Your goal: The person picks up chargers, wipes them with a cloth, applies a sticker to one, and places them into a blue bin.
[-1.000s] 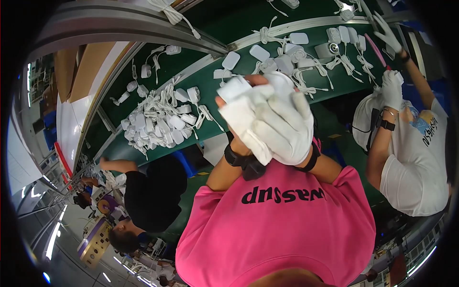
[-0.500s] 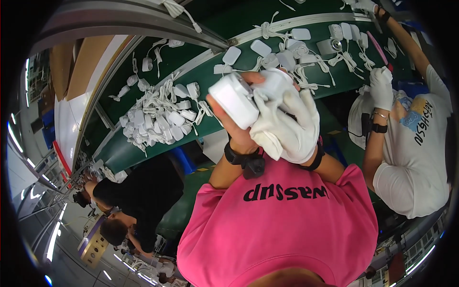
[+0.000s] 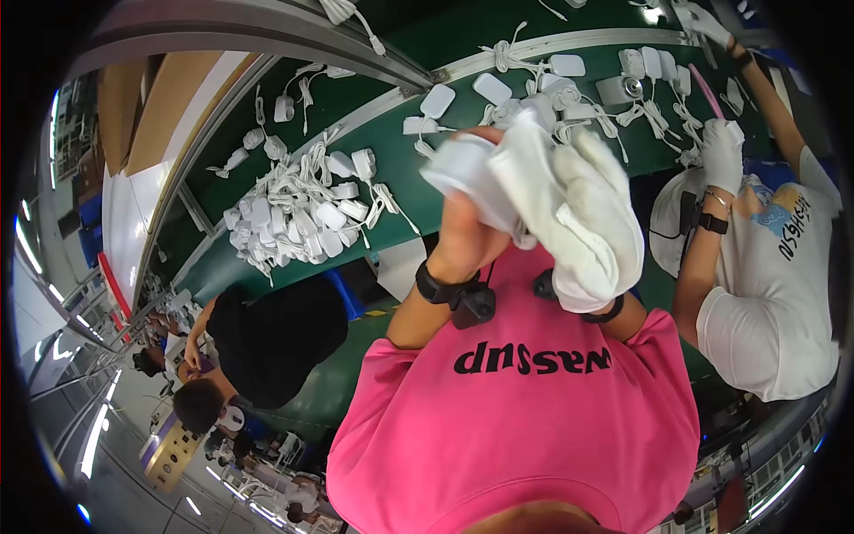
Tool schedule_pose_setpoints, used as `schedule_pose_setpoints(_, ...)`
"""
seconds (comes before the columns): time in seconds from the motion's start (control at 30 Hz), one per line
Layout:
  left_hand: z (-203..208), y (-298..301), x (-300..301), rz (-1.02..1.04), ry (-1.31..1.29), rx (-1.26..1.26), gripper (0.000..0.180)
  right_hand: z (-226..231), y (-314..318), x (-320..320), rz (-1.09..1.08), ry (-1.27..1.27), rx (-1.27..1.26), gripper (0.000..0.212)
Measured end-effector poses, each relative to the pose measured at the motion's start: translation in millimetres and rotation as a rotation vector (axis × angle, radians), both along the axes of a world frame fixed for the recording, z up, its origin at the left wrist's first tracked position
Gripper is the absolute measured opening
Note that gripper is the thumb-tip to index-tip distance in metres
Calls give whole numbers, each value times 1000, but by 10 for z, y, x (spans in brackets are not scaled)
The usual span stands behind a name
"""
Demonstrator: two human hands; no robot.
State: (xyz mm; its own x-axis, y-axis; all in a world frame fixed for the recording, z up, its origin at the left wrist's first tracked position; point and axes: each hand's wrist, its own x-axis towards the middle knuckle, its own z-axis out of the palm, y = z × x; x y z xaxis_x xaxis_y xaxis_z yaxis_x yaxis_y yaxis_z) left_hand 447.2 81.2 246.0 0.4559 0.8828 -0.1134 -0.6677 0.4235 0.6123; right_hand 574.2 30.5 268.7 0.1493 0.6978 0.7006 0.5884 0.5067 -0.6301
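My bare left hand (image 3: 464, 238) is closed around a white power adapter (image 3: 470, 176), held above the near edge of the green bench. Its thumb side wraps the lower face, while other fingers show behind the top. My right hand (image 3: 594, 222), in a loose white glove, lies against the adapter's right side. One gloved finger stretches up along it, and motion blurs the fingertips. Whether that hand grips anything is hidden. Just beyond both hands lie more white adapters (image 3: 437, 101) with bundled white cables.
A big heap of white adapters and cables (image 3: 294, 214) covers the bench to the left. A metal frame rail (image 3: 356, 58) crosses above it. At right, a co-worker's gloved hand (image 3: 722, 156) is beside a pink strip (image 3: 705, 91). Another person in black (image 3: 285, 351) bends at left.
The adapter in my left hand has turned and risen a little. My gloved right hand has shifted right and tipped upward against it. The co-worker in black has moved slightly.
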Motion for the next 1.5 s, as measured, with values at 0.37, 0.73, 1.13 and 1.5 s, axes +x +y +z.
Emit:
schedule_pose_setpoints(0.37, 156, 67, -30, -20, 334, 468, 95, -321, 8, -204, 16, 812, -388, 34)
schedule_pose_setpoints(0.73, -13, 142, -61, -39, -43, 51, 62, -409, 105, -2, 332, 1716, -464, 39)
schedule_pose_setpoints(1.13, 92, 192, -151, -162, 238, 24, 63, -347, 47, 33, 328, 1810, -611, 36)
schedule_pose_setpoints(1.5, -104, 174, -181, -108, 373, 125, 66, -374, -46, -10, 292, 1785, -612, 35)
